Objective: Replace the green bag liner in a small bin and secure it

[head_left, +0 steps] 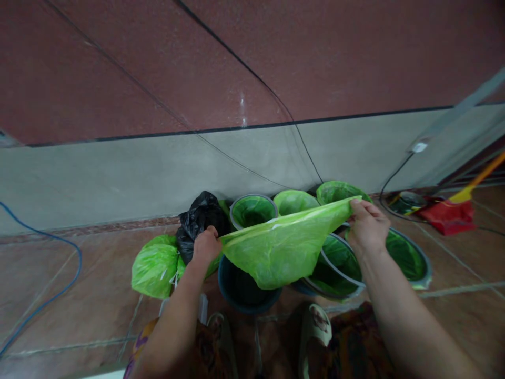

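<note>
A translucent green garbage bag [276, 250] is stretched wide between my two hands, its top edge pulled nearly straight and slanting up to the right. My left hand [207, 245] pinches one top corner, close to a knotted black bag [203, 216]. At the other corner, the fingers of my right hand [366, 223] are closed on the edge. Beneath the bag stands a dark blue-green bucket [249, 308], its inside dark and partly covered from view. Bins lined with green bags surround it, among them a grey-rimmed bin [254, 211] behind and a tilted ring-rimmed bin [341, 258] to the right.
A full green bag [155, 268] lies left of the black one. Another lined bin [408, 255] is beyond my right forearm, with a red dustpan [447, 216] farther right. A blue cable [74, 268] crosses the tiles at left; the wall [118, 179] runs behind.
</note>
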`<state>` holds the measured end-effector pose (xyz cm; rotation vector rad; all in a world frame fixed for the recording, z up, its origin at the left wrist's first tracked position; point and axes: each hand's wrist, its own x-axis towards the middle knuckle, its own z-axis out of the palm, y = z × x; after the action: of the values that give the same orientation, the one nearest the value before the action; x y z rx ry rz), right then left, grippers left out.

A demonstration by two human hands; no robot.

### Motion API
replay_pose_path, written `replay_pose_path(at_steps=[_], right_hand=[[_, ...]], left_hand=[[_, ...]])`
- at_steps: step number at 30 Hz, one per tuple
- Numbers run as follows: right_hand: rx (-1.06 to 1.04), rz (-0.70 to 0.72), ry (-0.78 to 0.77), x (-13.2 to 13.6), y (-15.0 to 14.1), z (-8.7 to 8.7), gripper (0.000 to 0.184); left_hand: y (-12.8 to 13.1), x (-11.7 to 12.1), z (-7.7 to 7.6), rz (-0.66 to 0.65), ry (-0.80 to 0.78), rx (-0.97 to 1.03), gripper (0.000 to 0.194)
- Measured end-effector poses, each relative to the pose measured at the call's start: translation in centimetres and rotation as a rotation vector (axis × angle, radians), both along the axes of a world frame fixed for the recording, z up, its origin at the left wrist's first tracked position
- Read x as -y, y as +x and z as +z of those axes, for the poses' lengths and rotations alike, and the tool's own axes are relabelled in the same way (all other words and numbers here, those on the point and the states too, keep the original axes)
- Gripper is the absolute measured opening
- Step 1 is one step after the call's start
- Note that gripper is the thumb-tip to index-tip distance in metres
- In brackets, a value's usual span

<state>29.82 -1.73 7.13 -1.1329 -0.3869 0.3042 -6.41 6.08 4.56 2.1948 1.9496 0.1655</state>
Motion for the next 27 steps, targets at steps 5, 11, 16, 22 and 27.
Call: replay_pose_path(at_steps=[5,11,16,22,27], right_hand=[[0.063,-0.006,-0.024,0.0,0.2,-0.2,0.008],[-0.010,-0.054,-0.009,-0.1,0.2,-0.2,0.010],[-0.031,-0.041,-0.020,-0.1,0.3,-0.4,0.013],[-0.033,-0.079,-0.072,0.0,0.9,-0.7,0.009],[0.005,-0.082,-0.109,0.0,1.6,-1.5,0.009]], left_hand=[[-0.3,0.1,-0.4,0.021,0.086,0.001,0.029],[-1.3,-0.8,0.0,0.145,0.058,0.307,0.023],[-1.3,-1.5,0.2,0.423,-0.138,1.067,0.015],[-1.6,-1.0,1.5,0.348,-0.139,1.380,0.014],[-2.2,-1.0,1.5,0.194,-0.108,1.249,0.031]])
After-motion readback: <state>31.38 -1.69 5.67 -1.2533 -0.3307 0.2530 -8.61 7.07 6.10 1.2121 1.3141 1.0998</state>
